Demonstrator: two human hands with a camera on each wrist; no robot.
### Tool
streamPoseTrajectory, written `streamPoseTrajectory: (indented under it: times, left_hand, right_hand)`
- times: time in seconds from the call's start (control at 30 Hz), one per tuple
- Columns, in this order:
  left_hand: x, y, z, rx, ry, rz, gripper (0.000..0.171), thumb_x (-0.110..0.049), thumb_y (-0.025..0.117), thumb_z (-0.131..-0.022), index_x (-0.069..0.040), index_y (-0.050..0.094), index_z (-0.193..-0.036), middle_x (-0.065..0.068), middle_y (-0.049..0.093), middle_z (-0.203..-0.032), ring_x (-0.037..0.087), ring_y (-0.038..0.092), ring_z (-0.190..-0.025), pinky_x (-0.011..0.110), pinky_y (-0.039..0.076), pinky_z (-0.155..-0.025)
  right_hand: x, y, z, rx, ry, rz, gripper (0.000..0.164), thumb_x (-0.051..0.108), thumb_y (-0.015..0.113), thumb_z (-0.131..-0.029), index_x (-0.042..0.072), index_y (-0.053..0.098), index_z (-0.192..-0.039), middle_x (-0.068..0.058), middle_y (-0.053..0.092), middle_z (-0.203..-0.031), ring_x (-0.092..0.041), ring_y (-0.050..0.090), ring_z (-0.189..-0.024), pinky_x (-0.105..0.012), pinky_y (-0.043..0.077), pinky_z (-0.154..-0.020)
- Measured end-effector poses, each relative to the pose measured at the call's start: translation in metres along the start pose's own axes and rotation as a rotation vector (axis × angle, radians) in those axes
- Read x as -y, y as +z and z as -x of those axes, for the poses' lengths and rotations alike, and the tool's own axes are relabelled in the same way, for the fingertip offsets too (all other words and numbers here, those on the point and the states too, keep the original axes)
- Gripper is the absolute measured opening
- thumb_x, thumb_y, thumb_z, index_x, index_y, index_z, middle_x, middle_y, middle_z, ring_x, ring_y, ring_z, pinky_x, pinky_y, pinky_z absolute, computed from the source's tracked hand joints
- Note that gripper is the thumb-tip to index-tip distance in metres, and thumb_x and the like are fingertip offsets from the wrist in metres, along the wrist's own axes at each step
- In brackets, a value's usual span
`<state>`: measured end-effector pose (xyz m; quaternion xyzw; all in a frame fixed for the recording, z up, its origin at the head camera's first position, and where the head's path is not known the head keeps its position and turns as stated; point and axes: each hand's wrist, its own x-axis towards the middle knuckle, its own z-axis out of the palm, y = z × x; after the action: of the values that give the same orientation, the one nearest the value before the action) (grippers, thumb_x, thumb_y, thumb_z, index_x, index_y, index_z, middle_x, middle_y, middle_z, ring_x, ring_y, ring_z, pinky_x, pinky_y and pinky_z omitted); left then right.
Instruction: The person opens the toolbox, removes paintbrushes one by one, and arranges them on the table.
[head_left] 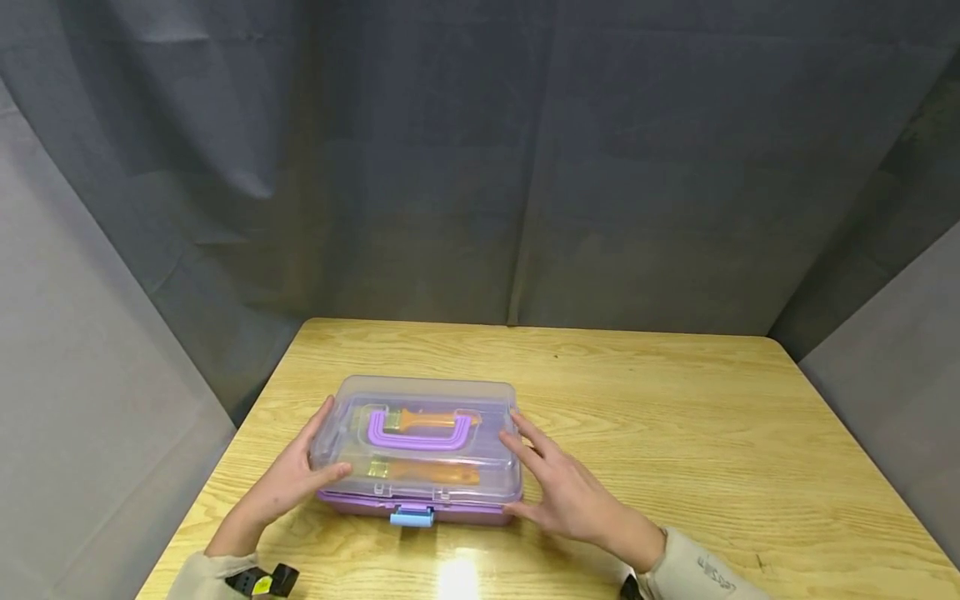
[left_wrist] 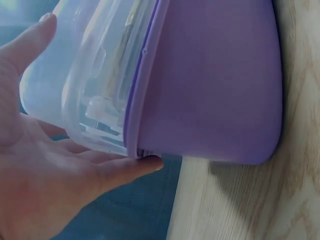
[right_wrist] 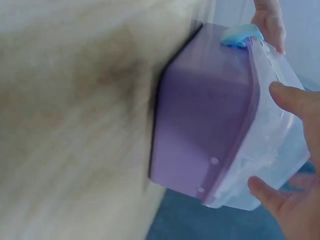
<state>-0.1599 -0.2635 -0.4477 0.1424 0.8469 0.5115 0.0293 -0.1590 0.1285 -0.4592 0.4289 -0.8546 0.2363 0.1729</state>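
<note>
A plastic storage box (head_left: 416,450) with a purple base and a clear lid (head_left: 427,390) stands on the table. Its purple handle (head_left: 420,442) lies folded down on the lid, and the light-blue latch (head_left: 412,517) juts out at the front. Through the lid show two brushes with orange handles, one the upper brush (head_left: 431,419), the other the lower brush (head_left: 442,473). At the box's left end is my left hand (head_left: 288,475), fingers spread along the lid with the thumb over its top. My right hand (head_left: 566,492) is spread at the right end, fingertips right at the lid's side.
The wooden table (head_left: 675,433) extends well to the right of the box. A dark curtain (head_left: 637,167) hangs behind it, and light grey panels stand at the left (head_left: 90,333) and right.
</note>
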Motion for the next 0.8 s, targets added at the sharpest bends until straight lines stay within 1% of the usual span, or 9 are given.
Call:
streamPoseTrajectory:
  times: [0.1, 0.17, 0.27, 0.4, 0.5, 0.57, 0.63, 0.7, 0.8]
  left_hand:
    - [0.001, -0.002, -0.001, 0.006, -0.026, 0.018, 0.102, -0.017, 0.074, -0.081, -0.006, 0.002, -0.152, 0.022, 0.0, -0.156, 0.045, 0.009, -0.138, 0.062, 0.013, -0.106]
    - [0.002, -0.003, -0.002, 0.008, -0.038, 0.029, 0.104, -0.018, 0.075, -0.081, -0.006, -0.001, -0.152, 0.023, 0.001, -0.156, 0.045, 0.014, -0.137, 0.06, 0.016, -0.106]
    - [0.006, -0.003, -0.002, 0.018, -0.035, 0.071, 0.101, -0.017, 0.073, -0.082, -0.007, 0.002, -0.152, 0.025, 0.012, -0.153, 0.044, 0.026, -0.133, 0.058, 0.022, -0.105]
    - [0.012, -0.002, -0.001, 0.049, -0.002, 0.136, 0.092, -0.013, 0.071, -0.083, -0.013, 0.011, -0.152, 0.023, 0.034, -0.144, 0.039, 0.036, -0.128, 0.048, 0.031, -0.103]
    - [0.017, -0.002, -0.001, 0.077, 0.008, 0.171, 0.087, -0.01, 0.071, -0.084, -0.011, 0.015, -0.151, 0.023, 0.036, -0.143, 0.042, 0.035, -0.129, 0.049, 0.03, -0.104]
    - [0.02, -0.001, -0.001, 0.105, -0.005, 0.179, 0.088, -0.01, 0.07, -0.085, -0.006, 0.013, -0.151, 0.026, 0.029, -0.147, 0.043, 0.026, -0.133, 0.049, 0.024, -0.105]
    - [0.023, 0.002, -0.002, 0.137, -0.022, 0.156, 0.088, -0.012, 0.07, -0.085, -0.002, 0.011, -0.15, 0.028, 0.026, -0.148, 0.043, 0.026, -0.133, 0.044, 0.024, -0.106]
    - [0.025, 0.005, -0.004, 0.168, -0.051, 0.127, 0.089, -0.015, 0.071, -0.085, -0.001, 0.012, -0.149, 0.028, 0.032, -0.145, 0.039, 0.034, -0.129, 0.034, 0.03, -0.105]
    - [0.028, 0.008, -0.006, 0.196, -0.06, 0.11, 0.091, -0.016, 0.074, -0.083, -0.005, 0.012, -0.149, 0.022, 0.041, -0.139, 0.031, 0.044, -0.122, 0.02, 0.034, -0.098]
  right_hand:
    - [-0.001, -0.005, -0.004, -0.032, -0.076, 0.056, 0.091, 0.031, 0.086, -0.066, 0.001, 0.042, -0.14, -0.019, 0.035, -0.146, -0.037, 0.042, -0.126, -0.043, 0.049, -0.09]
    - [-0.003, -0.009, -0.008, -0.05, -0.108, 0.068, 0.088, 0.031, 0.085, -0.067, -0.001, 0.043, -0.138, -0.018, 0.039, -0.144, -0.038, 0.04, -0.128, -0.044, 0.045, -0.095]
    - [-0.006, -0.014, -0.014, -0.072, -0.136, 0.038, 0.085, 0.028, 0.083, -0.07, -0.005, 0.042, -0.136, -0.02, 0.042, -0.141, -0.038, 0.038, -0.13, -0.045, 0.043, -0.097]
    - [-0.01, -0.021, -0.02, -0.079, -0.132, -0.022, 0.081, 0.03, 0.078, -0.078, -0.007, 0.039, -0.138, -0.021, 0.041, -0.142, -0.036, 0.038, -0.131, -0.047, 0.041, -0.098]
    - [-0.014, -0.025, -0.024, -0.071, -0.105, -0.052, 0.081, 0.034, 0.074, -0.082, -0.005, 0.036, -0.141, -0.021, 0.04, -0.143, -0.033, 0.037, -0.132, -0.046, 0.039, -0.1]
    - [-0.016, -0.027, -0.026, -0.068, -0.086, -0.064, 0.081, 0.037, 0.072, -0.083, -0.003, 0.035, -0.143, -0.022, 0.039, -0.143, -0.032, 0.036, -0.133, -0.045, 0.037, -0.102]
    - [-0.018, -0.03, -0.029, -0.064, -0.073, -0.071, 0.081, 0.04, 0.069, -0.084, -0.003, 0.034, -0.143, -0.023, 0.039, -0.143, -0.032, 0.037, -0.133, -0.045, 0.037, -0.102]
    - [-0.02, -0.032, -0.033, -0.06, -0.064, -0.081, 0.081, 0.043, 0.066, -0.086, -0.002, 0.032, -0.144, -0.023, 0.039, -0.143, -0.032, 0.037, -0.132, -0.046, 0.036, -0.103]
    - [-0.024, -0.035, -0.038, -0.056, -0.044, -0.089, 0.081, 0.045, 0.064, -0.087, 0.0, 0.031, -0.146, -0.022, 0.038, -0.144, -0.032, 0.038, -0.131, -0.046, 0.036, -0.103]
